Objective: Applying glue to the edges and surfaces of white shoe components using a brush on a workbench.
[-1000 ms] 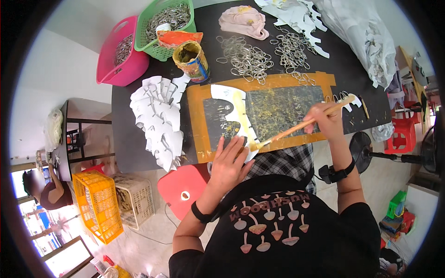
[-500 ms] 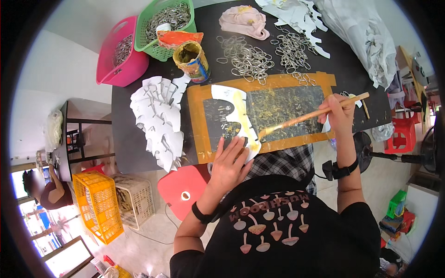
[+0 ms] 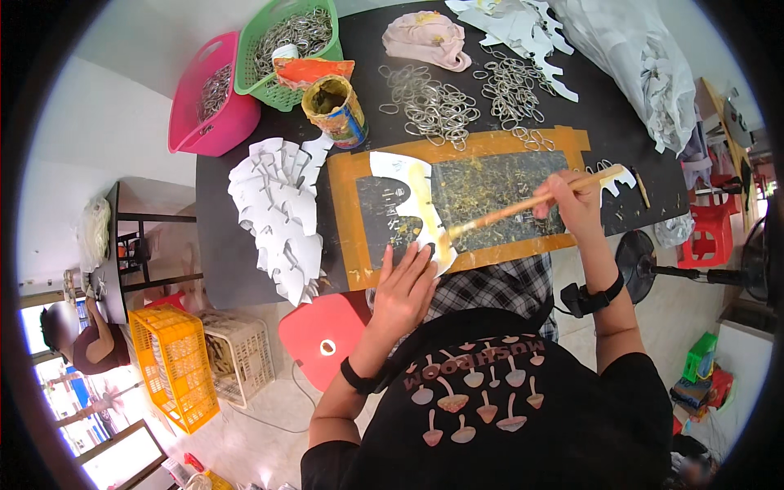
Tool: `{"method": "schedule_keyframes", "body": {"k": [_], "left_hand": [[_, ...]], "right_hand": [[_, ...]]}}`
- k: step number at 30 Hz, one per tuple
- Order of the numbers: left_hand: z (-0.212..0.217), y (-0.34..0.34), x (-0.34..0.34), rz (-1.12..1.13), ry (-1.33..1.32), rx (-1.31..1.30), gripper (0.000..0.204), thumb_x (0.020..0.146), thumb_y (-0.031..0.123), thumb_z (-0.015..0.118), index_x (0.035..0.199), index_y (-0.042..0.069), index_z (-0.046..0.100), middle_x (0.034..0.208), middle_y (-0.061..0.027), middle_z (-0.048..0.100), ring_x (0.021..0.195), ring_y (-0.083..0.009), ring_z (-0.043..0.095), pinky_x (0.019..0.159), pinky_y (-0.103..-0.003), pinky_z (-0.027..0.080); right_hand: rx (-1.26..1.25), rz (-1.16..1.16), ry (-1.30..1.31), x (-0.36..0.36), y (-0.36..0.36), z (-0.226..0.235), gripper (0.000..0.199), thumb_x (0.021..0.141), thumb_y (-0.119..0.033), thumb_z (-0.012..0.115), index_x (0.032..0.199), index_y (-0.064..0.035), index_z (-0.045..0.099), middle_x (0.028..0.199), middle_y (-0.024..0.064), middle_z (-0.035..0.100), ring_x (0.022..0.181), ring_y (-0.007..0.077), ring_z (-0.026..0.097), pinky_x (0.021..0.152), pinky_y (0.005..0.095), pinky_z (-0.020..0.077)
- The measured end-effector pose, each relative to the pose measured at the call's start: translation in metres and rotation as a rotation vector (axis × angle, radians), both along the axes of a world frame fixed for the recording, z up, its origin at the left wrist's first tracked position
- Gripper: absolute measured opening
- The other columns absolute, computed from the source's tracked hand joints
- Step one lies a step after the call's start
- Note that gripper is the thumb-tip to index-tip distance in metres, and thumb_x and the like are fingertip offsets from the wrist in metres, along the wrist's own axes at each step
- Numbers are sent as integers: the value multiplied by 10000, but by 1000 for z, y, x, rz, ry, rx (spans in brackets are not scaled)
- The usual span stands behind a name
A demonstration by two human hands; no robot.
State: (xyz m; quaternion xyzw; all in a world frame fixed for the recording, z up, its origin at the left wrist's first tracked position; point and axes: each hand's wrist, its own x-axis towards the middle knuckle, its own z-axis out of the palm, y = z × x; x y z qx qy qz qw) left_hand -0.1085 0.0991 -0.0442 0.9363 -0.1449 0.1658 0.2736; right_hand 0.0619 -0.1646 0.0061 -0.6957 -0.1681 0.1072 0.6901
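My left hand (image 3: 402, 290) lies with fingers stretched out on the lower end of a white notched cut-out sheet (image 3: 392, 166), pressing it to a taped board (image 3: 490, 188) smeared with yellow. A band of yellow paste runs along the sheet's right side. In my right hand (image 3: 574, 202) is a wooden-handled brush (image 3: 510, 209), gripped toward its far end and slanting down to the left. Its bristles touch the sheet's right edge, just above my left fingers. Left of the board lies a stack of similar white notched sheets (image 3: 278, 216).
A paste-crusted tin (image 3: 333, 110) stands beyond the stack, near green (image 3: 260, 88) and pink (image 3: 181, 110) baskets of metal rings. Loose rings (image 3: 437, 106), a pink cloth (image 3: 425, 41) and a white plastic bag (image 3: 633, 69) lie farther back. A red stool (image 3: 314, 327) stands below the table.
My right hand has shifted left with the brush, and the bristles have moved slightly left onto the sheet's edge. My left hand stays on the sheet.
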Motion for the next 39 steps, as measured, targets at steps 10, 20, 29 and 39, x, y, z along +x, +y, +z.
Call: {"method": "schedule_keyframes", "body": {"k": [10, 20, 29, 39], "left_hand": [[-3, 1, -1, 13, -30, -25, 190, 793, 24, 632, 976, -8, 589, 1177, -165, 603, 1147, -337, 559, 1062, -571, 261], [-2, -2, -1, 29, -20, 24, 138, 827, 19, 588, 960, -5, 563, 1174, -155, 606, 1143, -327, 566, 1061, -590, 246], [1, -1, 0, 21, 7, -35, 102, 824, 15, 577, 897, -14, 512, 1171, -205, 590, 1133, -358, 565, 1057, -616, 238], [3, 0, -3, 5, 0, -14, 104, 833, 20, 572, 851, -9, 474, 1166, -222, 581, 1123, -361, 571, 1049, -655, 213]], "right_hand": [[26, 86, -15, 1, -4, -2, 237, 930, -110, 526, 820, 66, 641, 674, 109, 624, 580, 159, 617, 529, 260, 512], [90, 144, -60, 2, -10, -1, 144, 904, -52, 537, 904, 57, 632, 782, 126, 631, 665, 167, 638, 594, 266, 533], [242, 141, -74, 5, -19, -12, 122, 887, -58, 572, 973, 26, 551, 867, 146, 641, 741, 187, 654, 669, 279, 551], [134, 81, -150, 8, -6, -12, 94, 914, -18, 518, 980, 36, 559, 1040, 173, 612, 913, 191, 625, 830, 313, 518]]}}
